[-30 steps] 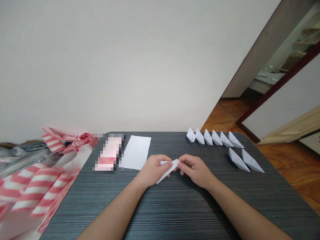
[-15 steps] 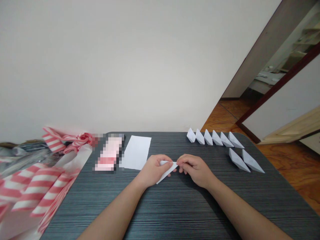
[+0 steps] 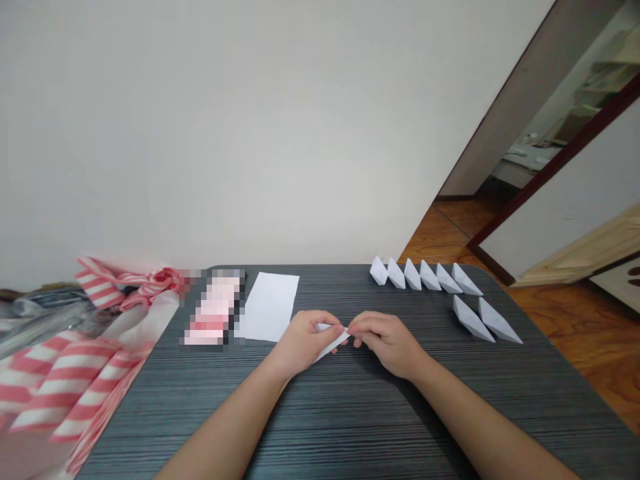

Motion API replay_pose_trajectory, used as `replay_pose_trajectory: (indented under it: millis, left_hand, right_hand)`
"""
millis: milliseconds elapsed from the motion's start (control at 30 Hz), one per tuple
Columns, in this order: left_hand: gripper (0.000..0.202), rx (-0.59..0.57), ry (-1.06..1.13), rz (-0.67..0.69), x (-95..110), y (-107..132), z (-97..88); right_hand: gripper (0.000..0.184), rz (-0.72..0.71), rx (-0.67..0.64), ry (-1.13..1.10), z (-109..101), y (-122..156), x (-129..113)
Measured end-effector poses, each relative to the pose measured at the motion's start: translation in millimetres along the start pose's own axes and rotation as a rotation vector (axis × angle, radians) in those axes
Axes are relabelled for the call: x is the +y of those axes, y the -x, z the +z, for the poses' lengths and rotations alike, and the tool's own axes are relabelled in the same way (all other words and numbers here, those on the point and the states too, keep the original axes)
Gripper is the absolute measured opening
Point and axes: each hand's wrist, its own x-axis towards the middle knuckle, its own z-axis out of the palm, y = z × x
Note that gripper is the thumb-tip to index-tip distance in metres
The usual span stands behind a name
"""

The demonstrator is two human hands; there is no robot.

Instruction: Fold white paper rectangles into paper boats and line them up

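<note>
Between my hands is a small piece of folded white paper (image 3: 331,346), raised a little over the dark table. My left hand (image 3: 306,343) pinches it with the thumb on top and the fingers behind. At its right tip, the thumb and fingertips of my right hand (image 3: 387,341) close on the corner. Part of the paper is hidden by my fingers. Flat white sheets (image 3: 270,307) lie just beyond my left hand. To the right, several folded paper boats (image 3: 413,275) stand in a row, and two more paper boats (image 3: 473,320) sit in front of them.
A blurred-out phone-like object (image 3: 213,310) lies at the table's left. Beyond the left edge are red-and-white striped cloths (image 3: 60,380) and clear plastic. The dark wood-grain table (image 3: 320,427) meets a pale wall (image 3: 250,133); a doorway opens at the right.
The folded paper has turned slightly, and less of its lower end shows. My right fingers have moved a little left along its tip. The whole view has shifted slightly.
</note>
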Motion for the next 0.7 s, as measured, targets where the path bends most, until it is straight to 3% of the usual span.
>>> replay_pose_trajectory:
  millis: [233, 400, 700]
  left_hand:
    - [0.025, 0.015, 0.01, 0.011, 1.3, 1.1, 1.9]
    - [0.023, 0.02, -0.093, 0.019, 5.8, 2.7, 2.2]
    - [0.024, 0.021, -0.133, 0.016, 4.8, 2.2, 2.5]
  right_hand:
    - [0.021, 0.221, 0.028, -0.026, 3.4, 0.6, 2.1]
    - [0.024, 0.252, -0.07, 0.043, 4.2, -0.9, -2.6]
    - [0.023, 0.258, -0.056, 0.058, 6.1, -1.9, -5.8]
